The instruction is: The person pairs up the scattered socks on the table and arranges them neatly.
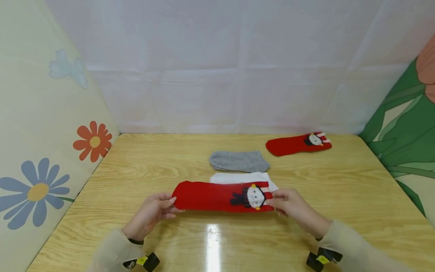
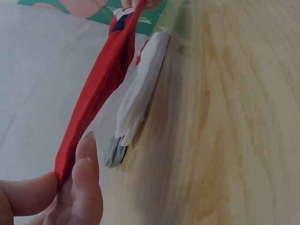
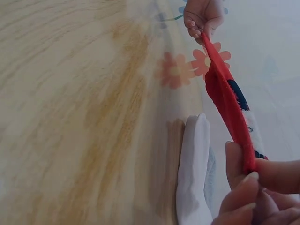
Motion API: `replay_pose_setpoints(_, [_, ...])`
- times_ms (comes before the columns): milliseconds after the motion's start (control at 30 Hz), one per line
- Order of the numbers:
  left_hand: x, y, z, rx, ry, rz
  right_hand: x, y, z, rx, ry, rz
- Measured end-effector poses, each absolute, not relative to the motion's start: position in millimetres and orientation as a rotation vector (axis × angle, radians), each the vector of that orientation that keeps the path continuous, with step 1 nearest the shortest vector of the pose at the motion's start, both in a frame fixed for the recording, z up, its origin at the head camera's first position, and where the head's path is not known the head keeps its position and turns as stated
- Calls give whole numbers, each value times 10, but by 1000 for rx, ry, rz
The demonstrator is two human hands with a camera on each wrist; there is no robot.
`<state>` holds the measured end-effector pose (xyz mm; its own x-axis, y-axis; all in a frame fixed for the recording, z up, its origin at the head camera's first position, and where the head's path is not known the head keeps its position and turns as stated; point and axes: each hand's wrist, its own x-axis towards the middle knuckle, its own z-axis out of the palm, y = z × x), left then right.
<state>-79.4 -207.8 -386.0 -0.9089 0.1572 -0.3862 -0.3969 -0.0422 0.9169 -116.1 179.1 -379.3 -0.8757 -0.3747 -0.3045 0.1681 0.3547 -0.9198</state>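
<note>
A red sock (image 1: 207,196) with a white cartoon face near its right end is stretched out flat above the table. My left hand (image 1: 154,211) pinches its plain left end between thumb and fingers. At the patterned end, my right hand (image 1: 293,207) pinches the sock's corner. Both wrist views show the red sock (image 2: 96,89) raised off the tabletop, seen nearly edge-on. Behind it lies a white sock (image 1: 238,177), partly hidden by the red one in the head view. The right wrist view shows that white sock (image 3: 193,164) lying on the table.
Just beyond the white sock lies a grey sock (image 1: 238,161). A second red sock (image 1: 295,144) with a similar face rests at the back right of the wooden table (image 1: 153,155). White cloth (image 1: 204,75) hangs behind, and flower-printed panels (image 1: 40,124) stand at the sides.
</note>
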Motion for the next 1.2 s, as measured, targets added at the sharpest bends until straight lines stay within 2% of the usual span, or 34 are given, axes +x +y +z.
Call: replay_pose_setpoints(1200, [-784, -1769, -4058, -235, 1823, 1807, -828, 2065, -4022, 129, 2152, -1451])
